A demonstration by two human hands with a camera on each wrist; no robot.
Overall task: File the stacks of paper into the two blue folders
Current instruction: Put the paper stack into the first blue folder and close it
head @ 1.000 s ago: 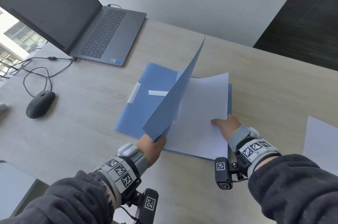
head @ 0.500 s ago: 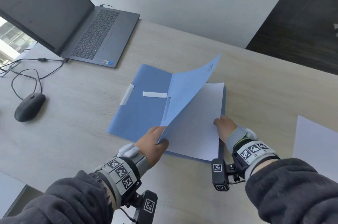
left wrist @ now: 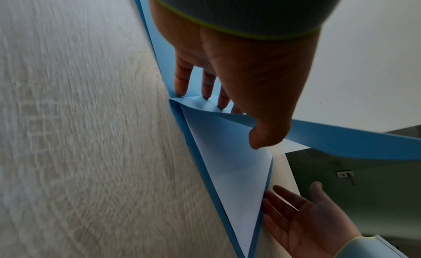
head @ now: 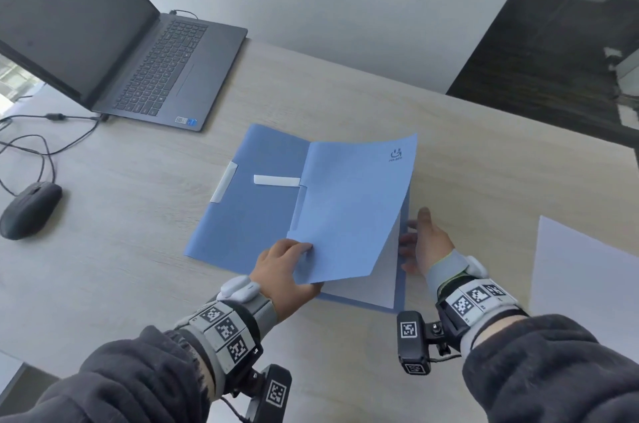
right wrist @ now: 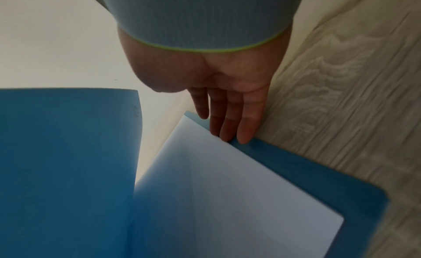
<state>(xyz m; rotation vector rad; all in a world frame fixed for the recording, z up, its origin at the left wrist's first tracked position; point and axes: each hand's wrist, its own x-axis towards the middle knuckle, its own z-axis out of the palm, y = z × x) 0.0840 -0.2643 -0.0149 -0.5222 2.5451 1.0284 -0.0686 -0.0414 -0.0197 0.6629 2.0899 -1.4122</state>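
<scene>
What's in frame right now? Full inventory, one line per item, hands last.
blue folders: two, blue, mid-table, one closed on the left, the other overlapping it on the right with its cover half lowered
filed paper: one stack, white, inside the right folder
loose paper: one stack, white, right edge of the table
laptop: one, dark grey, open, far left
mouse: one, black, corded, left edge
table: one, light wood
left hand: pinches the cover's near corner
right hand: fingers straight, at the right folder's right edge
</scene>
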